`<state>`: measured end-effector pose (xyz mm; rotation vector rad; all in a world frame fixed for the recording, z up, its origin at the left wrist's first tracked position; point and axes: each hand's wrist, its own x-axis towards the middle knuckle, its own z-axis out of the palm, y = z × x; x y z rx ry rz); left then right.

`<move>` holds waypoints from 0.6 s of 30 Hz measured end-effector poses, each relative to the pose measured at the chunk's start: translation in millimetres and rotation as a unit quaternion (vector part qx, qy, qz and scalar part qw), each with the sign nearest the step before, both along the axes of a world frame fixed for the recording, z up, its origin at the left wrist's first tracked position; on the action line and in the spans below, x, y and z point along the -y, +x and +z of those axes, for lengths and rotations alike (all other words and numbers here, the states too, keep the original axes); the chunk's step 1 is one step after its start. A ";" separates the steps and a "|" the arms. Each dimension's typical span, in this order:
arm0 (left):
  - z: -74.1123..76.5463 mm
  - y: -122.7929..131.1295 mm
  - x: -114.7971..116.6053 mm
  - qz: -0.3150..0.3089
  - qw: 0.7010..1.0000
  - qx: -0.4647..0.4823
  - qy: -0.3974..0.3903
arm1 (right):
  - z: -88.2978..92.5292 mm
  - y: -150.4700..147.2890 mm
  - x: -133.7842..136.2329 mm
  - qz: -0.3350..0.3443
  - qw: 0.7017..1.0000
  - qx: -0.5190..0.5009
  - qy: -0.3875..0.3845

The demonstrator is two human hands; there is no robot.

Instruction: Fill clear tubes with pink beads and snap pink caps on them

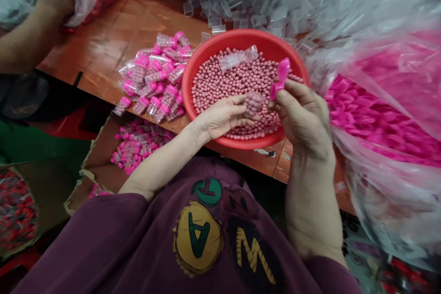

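Tube (255, 102), beads inside, gripped by fingers of left hand (222, 117) over bowl (188, 85) of loose beads (220, 89); right hand (305, 112) pinches cap (283, 70), lid open, just beside tube's near-right end

Right hand (305, 112) holds a cap (284, 70) (bright pink).

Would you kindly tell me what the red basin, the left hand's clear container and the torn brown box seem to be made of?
Red basin: probably plastic, smooth and lightly glossy, judging by its even colour and rounded rim.
Clear container: likely smooth plastic, as the beads show through; glass can't be ruled out.
Torn brown box: looks like matte cardboard, given its ragged edges.
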<state>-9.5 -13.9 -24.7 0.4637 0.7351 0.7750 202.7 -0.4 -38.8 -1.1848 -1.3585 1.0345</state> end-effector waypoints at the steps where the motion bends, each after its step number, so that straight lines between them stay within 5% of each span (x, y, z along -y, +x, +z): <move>1: 0.1 1.2 1.0 0.007 1.000 -0.003 0.002 | 3.8 -2.7 -0.1 0.010 1.000 0.025 0.013; 8: -7.4 7.8 7.6 0.068 0.997 -0.017 0.016 | 18.8 -19.9 8.1 -0.023 0.981 0.149 0.120; 18: -3.1 12.8 11.8 0.111 0.993 -0.045 0.015 | 5.0 -27.4 27.5 -0.046 0.939 0.289 0.181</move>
